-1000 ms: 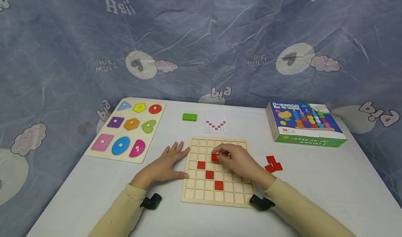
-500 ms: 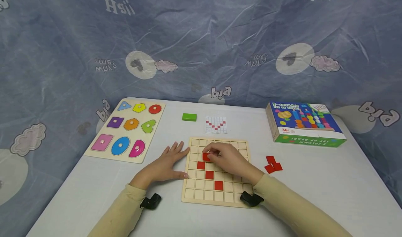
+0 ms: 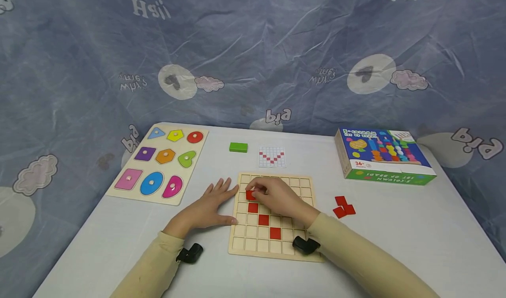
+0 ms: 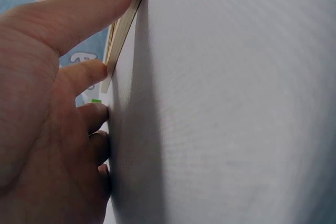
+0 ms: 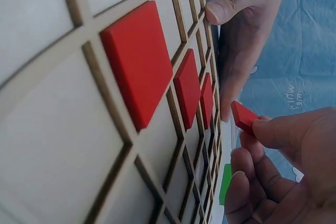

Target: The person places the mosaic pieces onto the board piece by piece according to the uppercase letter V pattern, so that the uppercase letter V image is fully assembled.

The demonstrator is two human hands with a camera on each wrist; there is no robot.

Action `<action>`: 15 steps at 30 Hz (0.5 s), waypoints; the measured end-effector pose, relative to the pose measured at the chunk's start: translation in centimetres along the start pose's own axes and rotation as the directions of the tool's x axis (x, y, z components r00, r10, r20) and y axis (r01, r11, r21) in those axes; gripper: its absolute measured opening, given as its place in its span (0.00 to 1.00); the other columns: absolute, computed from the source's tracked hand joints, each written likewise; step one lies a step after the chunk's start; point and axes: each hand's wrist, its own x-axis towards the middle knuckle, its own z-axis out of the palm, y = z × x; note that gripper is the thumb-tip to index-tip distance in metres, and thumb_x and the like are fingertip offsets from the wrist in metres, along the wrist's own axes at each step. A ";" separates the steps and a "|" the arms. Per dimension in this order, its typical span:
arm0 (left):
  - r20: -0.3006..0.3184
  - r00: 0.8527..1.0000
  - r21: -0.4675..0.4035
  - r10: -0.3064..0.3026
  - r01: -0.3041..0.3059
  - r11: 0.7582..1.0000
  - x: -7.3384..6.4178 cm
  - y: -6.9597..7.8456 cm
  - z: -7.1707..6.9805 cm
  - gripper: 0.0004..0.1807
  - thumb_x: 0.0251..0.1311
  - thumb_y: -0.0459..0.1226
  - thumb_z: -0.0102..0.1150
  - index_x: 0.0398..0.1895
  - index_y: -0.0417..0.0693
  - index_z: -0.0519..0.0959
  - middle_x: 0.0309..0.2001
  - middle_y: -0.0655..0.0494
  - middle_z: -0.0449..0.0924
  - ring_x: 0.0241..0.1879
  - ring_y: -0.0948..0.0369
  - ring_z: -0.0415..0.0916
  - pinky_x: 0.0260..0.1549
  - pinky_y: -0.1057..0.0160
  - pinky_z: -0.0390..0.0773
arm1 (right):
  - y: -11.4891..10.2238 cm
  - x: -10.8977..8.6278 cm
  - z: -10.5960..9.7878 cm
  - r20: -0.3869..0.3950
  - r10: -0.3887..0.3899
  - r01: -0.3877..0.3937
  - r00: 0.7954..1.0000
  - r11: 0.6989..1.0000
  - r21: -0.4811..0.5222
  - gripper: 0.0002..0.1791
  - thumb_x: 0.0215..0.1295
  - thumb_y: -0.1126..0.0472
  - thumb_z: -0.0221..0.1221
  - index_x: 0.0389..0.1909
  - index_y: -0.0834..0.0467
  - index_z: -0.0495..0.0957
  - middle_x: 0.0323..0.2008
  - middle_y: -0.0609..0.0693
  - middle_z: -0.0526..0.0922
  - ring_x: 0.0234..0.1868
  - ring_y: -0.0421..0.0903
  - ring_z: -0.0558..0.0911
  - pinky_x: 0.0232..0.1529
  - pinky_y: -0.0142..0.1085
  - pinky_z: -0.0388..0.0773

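Between thumb and fingers, my right hand (image 3: 276, 198) pinches a red square tile (image 5: 243, 117) above the wooden grid board (image 3: 233, 245). In the right wrist view the tile is tilted and apart from the board. Three red tiles lie in the board's cells in a diagonal line: one at the upper left (image 3: 253, 207), one in the middle (image 3: 263, 220) and one lower right (image 3: 275, 233). My left hand (image 3: 207, 208) lies with fingers spread at the board's left edge; its thumb and index fingertip touch that edge in the left wrist view.
Three loose red tiles (image 3: 344, 207) lie right of the board. Behind it are a small pattern card (image 3: 272, 157) with a red V and a green block (image 3: 238, 147). A shape puzzle board (image 3: 158, 166) stands left, a boxed bead set (image 3: 385, 155) right.
My right hand has moved left across the board with the red tile, toward the second column. The left hand and the placed tiles have stayed still.
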 end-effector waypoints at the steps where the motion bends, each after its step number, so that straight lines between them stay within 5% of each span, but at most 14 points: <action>1: -0.001 1.000 -0.001 0.001 -0.001 1.000 0.0 0.0 0.0 0.54 0.54 0.58 0.73 0.80 0.52 0.59 0.81 0.45 0.44 0.81 0.46 0.33 0.77 0.43 0.37 | -0.1 0.1 0.1 0.001 0.003 -0.003 1.000 1.000 0.003 0.10 0.71 0.64 0.60 0.47 0.49 0.85 0.32 0.38 0.79 0.34 0.39 0.77 0.40 0.35 0.77; 15: 0.004 1.000 0.010 -0.002 0.002 1.000 0.2 -0.4 0.2 0.54 0.54 0.59 0.72 0.80 0.53 0.58 0.82 0.47 0.44 0.81 0.47 0.32 0.77 0.44 0.36 | 0.0 1.5 1.4 0.047 0.044 -0.043 0.998 0.998 -0.035 0.09 0.72 0.63 0.60 0.48 0.49 0.85 0.27 0.40 0.77 0.29 0.39 0.74 0.34 0.33 0.73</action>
